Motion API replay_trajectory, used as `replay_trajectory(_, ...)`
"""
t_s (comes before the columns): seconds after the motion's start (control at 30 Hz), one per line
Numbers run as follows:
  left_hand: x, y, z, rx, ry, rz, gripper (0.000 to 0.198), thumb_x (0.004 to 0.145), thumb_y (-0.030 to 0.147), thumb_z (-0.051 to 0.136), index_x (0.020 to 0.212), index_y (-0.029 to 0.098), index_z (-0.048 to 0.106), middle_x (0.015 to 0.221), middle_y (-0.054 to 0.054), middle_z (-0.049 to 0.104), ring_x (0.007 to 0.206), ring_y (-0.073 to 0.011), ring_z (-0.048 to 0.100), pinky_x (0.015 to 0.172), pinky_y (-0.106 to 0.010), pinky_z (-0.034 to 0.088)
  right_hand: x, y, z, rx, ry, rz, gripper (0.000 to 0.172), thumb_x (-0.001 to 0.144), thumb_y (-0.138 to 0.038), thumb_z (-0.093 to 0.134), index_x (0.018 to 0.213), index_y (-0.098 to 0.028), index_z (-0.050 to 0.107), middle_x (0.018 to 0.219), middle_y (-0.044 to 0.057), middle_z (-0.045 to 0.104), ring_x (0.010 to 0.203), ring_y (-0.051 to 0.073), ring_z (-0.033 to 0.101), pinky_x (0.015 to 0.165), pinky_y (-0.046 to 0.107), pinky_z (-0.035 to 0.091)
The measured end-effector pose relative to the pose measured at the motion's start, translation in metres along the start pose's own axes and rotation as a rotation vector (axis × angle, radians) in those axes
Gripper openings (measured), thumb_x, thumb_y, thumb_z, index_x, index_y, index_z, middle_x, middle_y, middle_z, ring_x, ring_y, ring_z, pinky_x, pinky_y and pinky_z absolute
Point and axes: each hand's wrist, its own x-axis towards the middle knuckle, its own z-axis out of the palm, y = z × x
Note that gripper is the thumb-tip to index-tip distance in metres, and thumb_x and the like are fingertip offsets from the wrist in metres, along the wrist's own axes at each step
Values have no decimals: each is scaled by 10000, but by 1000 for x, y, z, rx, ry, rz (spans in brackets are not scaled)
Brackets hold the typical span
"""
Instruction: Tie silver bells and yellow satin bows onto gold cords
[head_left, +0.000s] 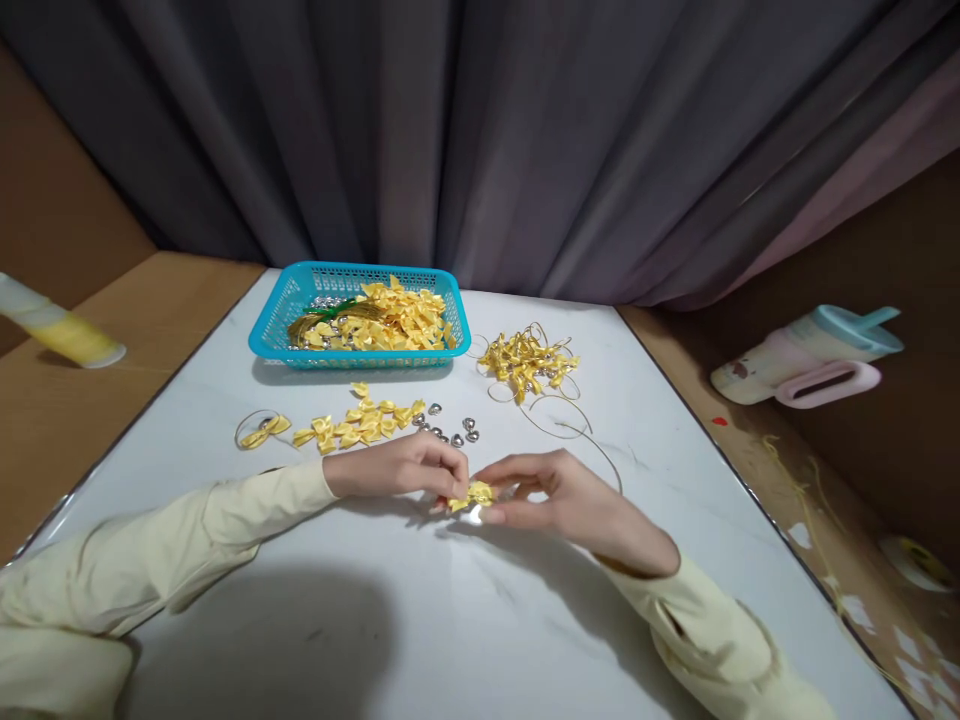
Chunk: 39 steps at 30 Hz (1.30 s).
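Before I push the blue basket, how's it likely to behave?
The blue basket will probably slide rather than tip, since it looks low and wide on a smooth-looking tabletop. The basket itself is likely light for its size, given its perforated walls. The yellow bows heaped loosely inside might shift if you push abruptly.

Left grip: I pinch a yellow bow
Right grip: I hold its right side
Blue basket: heaped bows
Counter: silver beads, loose bows
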Motion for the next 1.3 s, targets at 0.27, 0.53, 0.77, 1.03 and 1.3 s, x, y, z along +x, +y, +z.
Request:
replay_trajectory(0.27, -8, -5, 13, 84, 140, 31, 201, 835, 291, 509, 728, 131, 569, 693, -6, 565, 640, -109, 501, 600, -217, 388, -4, 21, 24, 256, 190, -113, 212, 733, -310, 674, 820, -118, 700, 694, 55, 690, 611, 119, 621, 570, 194, 499)
replay_trajectory(0.53, -8, -25, 23, -101, 270, 25, 214, 867, 315, 473, 855, 136, 588, 842, -35, 571, 791, -146, 503, 731, -263, 392, -2, 29, 30, 321, 293, -203, 146, 719, -252, 694, 810, -143, 727, 714, 56, 692, 576, 113, 633, 507, 171, 504)
replay_trajectory(0.77, -6, -25, 24, -179, 227, -11, 206, 850, 299, 508, 792, 122, 595, 790, -32, 545, 737, -134, 481, 694, -264, 384, -1, 35, 30, 262, 301, -310, 158, 713, -260, 699, 811, -142, 736, 715, 73, 684, 549, 132, 636, 451, 184, 510)
replay_trajectory(1.03, -6, -25, 22, -139, 224, -33, 230, 825, 332, 537, 760, 122, 608, 784, -38, 547, 743, -142, 480, 676, -261, 387, -1, 36, 28, 228, 236, -337, 132, 733, -239, 679, 779, -128, 735, 670, 70, 670, 541, 132, 637, 446, 177, 502)
replay_trajectory(1.3, -5, -27, 20, -102, 228, -10, 237, 866, 314, 472, 801, 124, 598, 815, -39, 563, 779, -147, 500, 741, -277, 387, 0, 37, 27, 228, 295, -358, 120, 720, -224, 692, 775, -125, 728, 687, 68, 671, 532, 131, 634, 440, 184, 506)
